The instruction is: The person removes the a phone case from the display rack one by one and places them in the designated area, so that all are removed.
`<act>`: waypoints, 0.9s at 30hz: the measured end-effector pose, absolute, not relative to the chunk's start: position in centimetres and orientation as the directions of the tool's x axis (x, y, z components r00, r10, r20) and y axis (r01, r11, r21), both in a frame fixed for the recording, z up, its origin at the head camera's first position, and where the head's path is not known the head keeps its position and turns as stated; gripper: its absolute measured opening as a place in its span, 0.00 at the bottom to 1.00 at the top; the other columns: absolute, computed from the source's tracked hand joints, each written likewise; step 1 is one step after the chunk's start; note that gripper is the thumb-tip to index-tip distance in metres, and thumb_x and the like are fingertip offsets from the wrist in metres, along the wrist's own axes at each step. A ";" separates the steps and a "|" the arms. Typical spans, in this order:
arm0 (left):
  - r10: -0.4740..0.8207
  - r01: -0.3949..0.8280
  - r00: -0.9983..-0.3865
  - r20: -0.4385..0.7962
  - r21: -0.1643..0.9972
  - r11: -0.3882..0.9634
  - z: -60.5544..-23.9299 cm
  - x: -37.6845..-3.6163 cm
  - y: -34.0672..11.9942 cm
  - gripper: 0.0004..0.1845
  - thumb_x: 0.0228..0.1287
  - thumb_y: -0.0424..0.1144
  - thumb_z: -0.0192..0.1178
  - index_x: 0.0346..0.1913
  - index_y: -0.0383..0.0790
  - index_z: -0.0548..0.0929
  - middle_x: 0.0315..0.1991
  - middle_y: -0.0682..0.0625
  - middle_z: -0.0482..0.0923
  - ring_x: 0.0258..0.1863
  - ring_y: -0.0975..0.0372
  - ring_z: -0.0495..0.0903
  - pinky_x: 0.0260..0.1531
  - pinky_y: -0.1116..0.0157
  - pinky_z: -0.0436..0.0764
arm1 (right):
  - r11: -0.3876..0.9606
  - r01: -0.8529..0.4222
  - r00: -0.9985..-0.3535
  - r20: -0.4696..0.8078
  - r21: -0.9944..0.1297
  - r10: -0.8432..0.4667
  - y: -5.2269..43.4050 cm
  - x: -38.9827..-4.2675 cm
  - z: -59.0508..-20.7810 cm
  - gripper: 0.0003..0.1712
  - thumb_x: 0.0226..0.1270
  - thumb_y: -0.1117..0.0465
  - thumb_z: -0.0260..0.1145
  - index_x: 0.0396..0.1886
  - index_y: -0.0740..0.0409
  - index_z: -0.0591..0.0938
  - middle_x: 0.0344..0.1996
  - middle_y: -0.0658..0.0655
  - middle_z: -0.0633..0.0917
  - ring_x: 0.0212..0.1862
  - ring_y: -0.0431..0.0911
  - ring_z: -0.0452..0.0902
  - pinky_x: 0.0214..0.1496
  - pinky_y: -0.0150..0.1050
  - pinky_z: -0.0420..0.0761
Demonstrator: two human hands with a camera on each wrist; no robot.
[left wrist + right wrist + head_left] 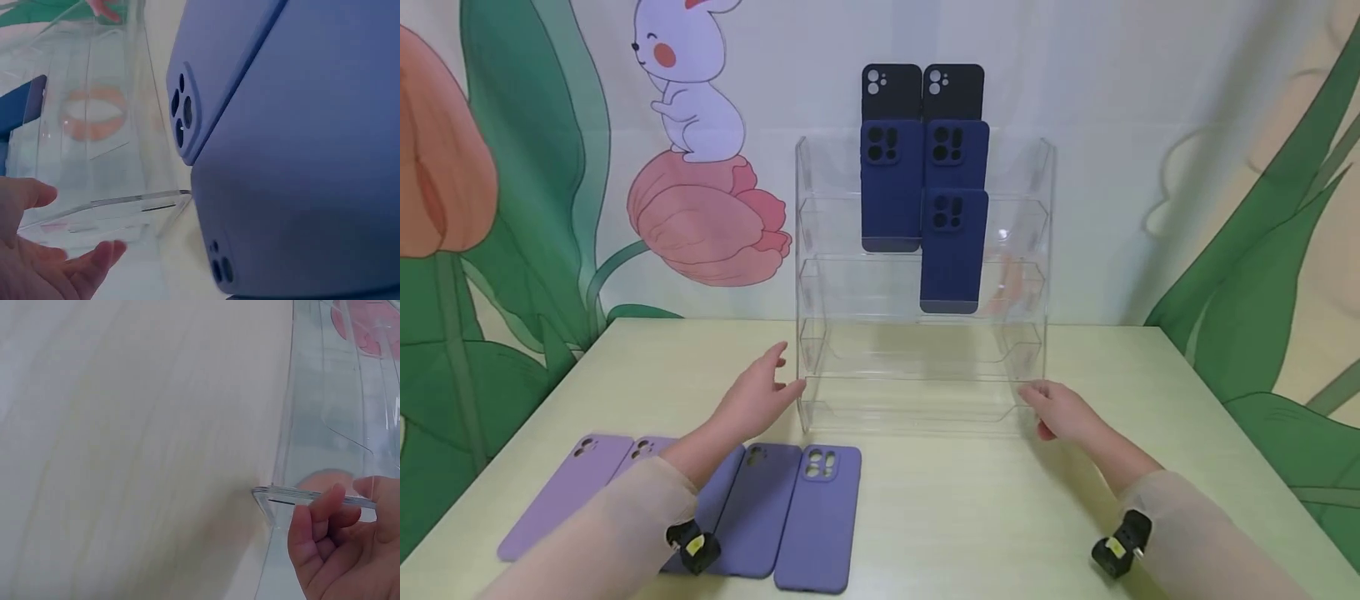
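A clear acrylic tiered display rack (808, 208) stands mid-table. It carries two black phone cases (891, 90) on top, two dark blue cases (891, 183) below them and one more dark blue case (952, 250) lower on the right. My left hand (784, 371) is by the rack's left front corner with fingers spread, a fingertip at the wall; in the left wrist view the left hand (56, 250) sits just beside the rack's edge (112, 203). My right hand (1041, 408) curls round the right front corner; in the right wrist view the right hand (337, 519) has its fingers (312, 515) wrapped over the rack's edge (281, 494).
Several purple phone cases (820, 517) lie side by side at the front left of the pale table (970, 517), partly under my left forearm; one purple case (300, 187) fills the left wrist view. A painted wall stands close behind the rack.
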State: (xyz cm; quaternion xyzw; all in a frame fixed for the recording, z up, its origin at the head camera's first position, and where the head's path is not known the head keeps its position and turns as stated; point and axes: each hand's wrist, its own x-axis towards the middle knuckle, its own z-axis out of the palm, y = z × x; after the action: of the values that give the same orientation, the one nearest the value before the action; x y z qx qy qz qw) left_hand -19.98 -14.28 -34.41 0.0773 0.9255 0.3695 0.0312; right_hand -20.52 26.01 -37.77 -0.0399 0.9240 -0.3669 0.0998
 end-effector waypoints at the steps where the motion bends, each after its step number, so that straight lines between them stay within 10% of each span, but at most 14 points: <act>1: 0.182 0.109 -0.983 -0.036 0.681 0.724 -34.8 -20.0 -14.4 0.36 0.68 0.42 0.51 0.71 0.30 0.49 0.62 0.32 0.64 0.55 0.44 0.73 0.49 0.51 0.75 | 0.726 -0.001 -0.978 -0.151 -0.688 -0.144 26.1 -20.5 -37.7 0.28 0.75 0.48 0.45 0.55 0.71 0.71 0.09 0.49 0.67 0.14 0.42 0.63 0.28 0.38 0.69; 6: 0.258 0.049 -0.948 -0.188 0.713 0.699 -35.8 -20.3 -14.2 0.29 0.71 0.38 0.47 0.67 0.24 0.56 0.57 0.30 0.70 0.40 0.50 0.82 0.35 0.58 0.81 | 0.710 -0.047 -0.998 0.013 -0.702 -0.053 26.0 -20.4 -36.0 0.37 0.71 0.43 0.51 0.64 0.71 0.63 0.18 0.53 0.72 0.19 0.44 0.67 0.25 0.37 0.68; 14: 0.261 0.077 -0.945 -0.198 0.639 0.765 -35.9 -21.0 -13.8 0.16 0.72 0.38 0.45 0.47 0.27 0.76 0.39 0.40 0.80 0.34 0.55 0.81 0.29 0.62 0.79 | 0.540 -0.264 -0.919 0.378 -0.799 0.111 24.5 -20.7 -32.0 0.22 0.70 0.53 0.56 0.54 0.64 0.68 0.37 0.57 0.75 0.34 0.39 0.76 0.35 0.24 0.76; 27: 0.307 0.020 -0.905 -0.293 0.693 0.721 -36.0 -21.7 -14.2 0.20 0.73 0.38 0.44 0.53 0.22 0.74 0.42 0.36 0.79 0.40 0.52 0.82 0.34 0.59 0.81 | 0.475 -0.315 -0.949 0.288 -0.821 -0.131 21.1 -24.2 -26.9 0.28 0.70 0.58 0.57 0.65 0.63 0.65 0.57 0.64 0.73 0.59 0.56 0.70 0.59 0.47 0.70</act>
State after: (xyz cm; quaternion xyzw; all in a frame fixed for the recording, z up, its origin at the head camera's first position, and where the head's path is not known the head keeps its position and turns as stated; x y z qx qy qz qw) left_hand -21.69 -14.20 -36.05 0.0901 0.9061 0.3628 0.1980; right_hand -24.23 21.08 -26.92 -0.1308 0.8538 -0.4953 -0.0928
